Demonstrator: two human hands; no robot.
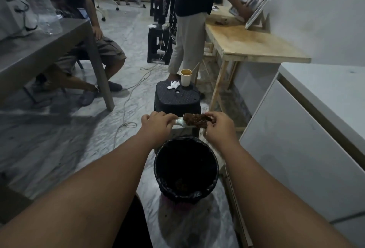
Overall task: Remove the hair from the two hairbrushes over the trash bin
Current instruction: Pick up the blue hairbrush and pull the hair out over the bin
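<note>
Your left hand (158, 124) pinches the hairbrush (192, 122) by its handle just beyond the trash bin (186, 168) w/ right hand (218, 126) fingertips nipping the hair mat (197, 120)—prob light, soft, snaggy, so peel from that end edge.

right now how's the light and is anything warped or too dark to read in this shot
Head view: dim overall; the bin interior is nearly black, contents unreadable; wide-angle bends the forearms and the cabinet edges; brush and both hands, left, right, stay fairly sharp.
</note>
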